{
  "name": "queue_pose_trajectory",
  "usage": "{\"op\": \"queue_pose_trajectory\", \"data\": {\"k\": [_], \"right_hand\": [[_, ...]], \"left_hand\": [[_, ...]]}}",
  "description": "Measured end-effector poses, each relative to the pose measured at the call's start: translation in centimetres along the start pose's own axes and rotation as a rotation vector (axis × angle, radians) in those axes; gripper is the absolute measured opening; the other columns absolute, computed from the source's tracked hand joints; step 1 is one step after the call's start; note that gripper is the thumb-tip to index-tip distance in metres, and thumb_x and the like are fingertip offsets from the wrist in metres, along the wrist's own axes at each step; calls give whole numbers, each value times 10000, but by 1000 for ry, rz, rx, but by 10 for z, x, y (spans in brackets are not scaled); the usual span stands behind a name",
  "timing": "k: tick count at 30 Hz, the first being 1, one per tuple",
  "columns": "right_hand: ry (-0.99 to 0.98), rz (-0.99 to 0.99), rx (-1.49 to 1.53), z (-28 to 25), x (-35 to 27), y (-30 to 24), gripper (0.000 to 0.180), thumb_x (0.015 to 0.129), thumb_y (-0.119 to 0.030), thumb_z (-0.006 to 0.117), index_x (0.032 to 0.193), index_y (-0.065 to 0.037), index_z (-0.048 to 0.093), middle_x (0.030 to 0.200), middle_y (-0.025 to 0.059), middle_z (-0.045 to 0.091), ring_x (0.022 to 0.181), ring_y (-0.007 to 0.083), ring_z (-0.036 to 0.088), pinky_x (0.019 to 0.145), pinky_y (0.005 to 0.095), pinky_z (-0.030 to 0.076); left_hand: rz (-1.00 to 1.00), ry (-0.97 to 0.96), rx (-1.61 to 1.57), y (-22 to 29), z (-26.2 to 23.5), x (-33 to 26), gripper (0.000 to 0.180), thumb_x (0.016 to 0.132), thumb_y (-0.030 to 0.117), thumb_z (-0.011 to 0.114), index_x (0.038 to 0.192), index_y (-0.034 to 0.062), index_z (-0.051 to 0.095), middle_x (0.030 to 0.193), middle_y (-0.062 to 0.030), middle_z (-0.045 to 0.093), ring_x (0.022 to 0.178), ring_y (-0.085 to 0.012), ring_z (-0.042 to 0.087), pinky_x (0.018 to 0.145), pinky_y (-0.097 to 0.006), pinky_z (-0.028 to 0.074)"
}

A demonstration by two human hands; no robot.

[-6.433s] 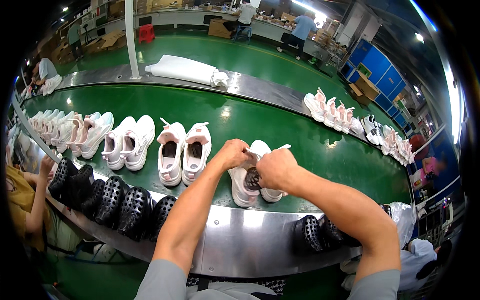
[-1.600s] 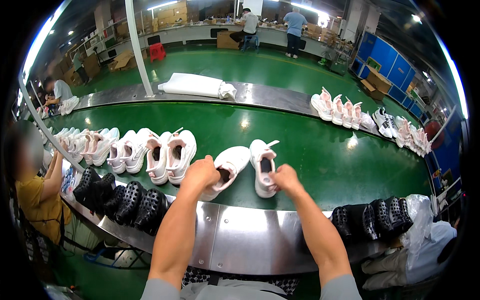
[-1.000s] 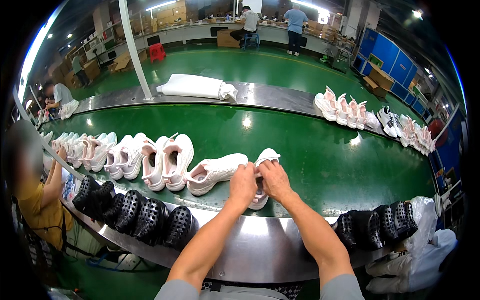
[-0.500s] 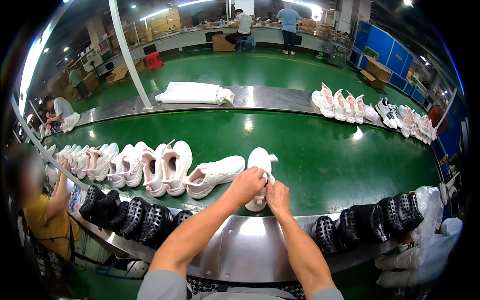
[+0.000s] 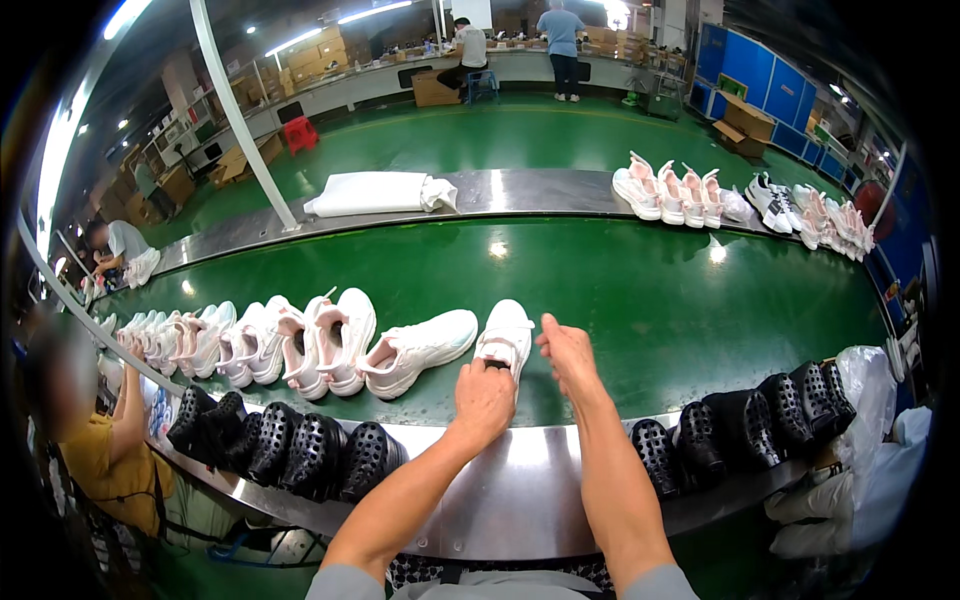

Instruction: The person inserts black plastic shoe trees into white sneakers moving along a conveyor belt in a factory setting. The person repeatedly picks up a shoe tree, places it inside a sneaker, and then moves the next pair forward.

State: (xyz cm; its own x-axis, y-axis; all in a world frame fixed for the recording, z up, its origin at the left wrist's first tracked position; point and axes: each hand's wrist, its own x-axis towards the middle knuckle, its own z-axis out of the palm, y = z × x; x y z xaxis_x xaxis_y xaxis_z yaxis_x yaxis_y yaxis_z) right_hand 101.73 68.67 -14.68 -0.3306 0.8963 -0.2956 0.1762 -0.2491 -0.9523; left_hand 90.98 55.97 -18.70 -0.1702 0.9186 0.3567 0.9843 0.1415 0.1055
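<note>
A white sports shoe [image 5: 505,327] with a strap across its front lies toe-away on the green belt [image 5: 640,330]. My left hand [image 5: 484,402] grips it at the heel end, fingers curled into its dark opening. Just right of the shoe, my right hand [image 5: 568,352] is raised off it, thumb apart from the fingers and nothing held. Another white shoe with a pink lining [image 5: 418,350] rests on its own to the left, toe angled to the far right.
White and pink shoes [image 5: 340,340] line the belt leftward. Black perforated shoe forms [image 5: 368,462] stand on the near metal ledge, with more black forms [image 5: 750,430] at right. The far ledge bears a white wrapped bundle [image 5: 370,193] and shoes [image 5: 665,195]. A co-worker [image 5: 110,440] is at left.
The strap end that stuck out to the right now lies across the shoe. My left hand has shifted back to the shoe's opening, and my right hand has let go and moved rightward.
</note>
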Motion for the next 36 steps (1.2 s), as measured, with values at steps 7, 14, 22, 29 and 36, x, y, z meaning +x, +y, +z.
{"op": "queue_pose_trajectory", "data": {"k": [7,14,22,29,36], "right_hand": [[-367,168,322,-4,19,3,208,972,-195,651,854,-26,624,679,-23,523,541,55,399,421,220,282],[-307,12,350,16,-20,41,265,936,-194,694,742,-30,618,661,9,567,515,64,444,424,242,322],[-201,-60,219,35,-22,82,295,939,-225,671,748,-2,647,683,10,581,574,94,479,493,285,373],[2,-250,-364,10,-8,100,352,928,-332,678,848,9,651,744,90,630,649,229,579,605,370,475],[-147,-358,-701,34,-42,48,545,874,-334,697,1262,31,582,1168,241,612,1099,392,600,936,480,484]], "left_hand": [[-152,-4,-208,-19,-5,0,207,853,203,643,810,21,731,789,-201,693,814,-382,657,742,-494,500],[-391,-105,-611,-37,-28,1,228,858,236,689,826,12,713,791,-208,686,782,-391,675,732,-464,515],[-353,-125,-457,-26,-14,4,197,866,198,664,822,16,727,795,-226,688,801,-408,670,771,-499,520],[-154,48,-216,-30,-46,14,245,809,200,732,1001,49,724,921,-209,707,939,-403,650,845,-473,526],[-483,-337,60,-171,-73,14,747,706,299,807,1377,81,562,1153,-217,695,1117,-371,654,977,-424,519]]}}
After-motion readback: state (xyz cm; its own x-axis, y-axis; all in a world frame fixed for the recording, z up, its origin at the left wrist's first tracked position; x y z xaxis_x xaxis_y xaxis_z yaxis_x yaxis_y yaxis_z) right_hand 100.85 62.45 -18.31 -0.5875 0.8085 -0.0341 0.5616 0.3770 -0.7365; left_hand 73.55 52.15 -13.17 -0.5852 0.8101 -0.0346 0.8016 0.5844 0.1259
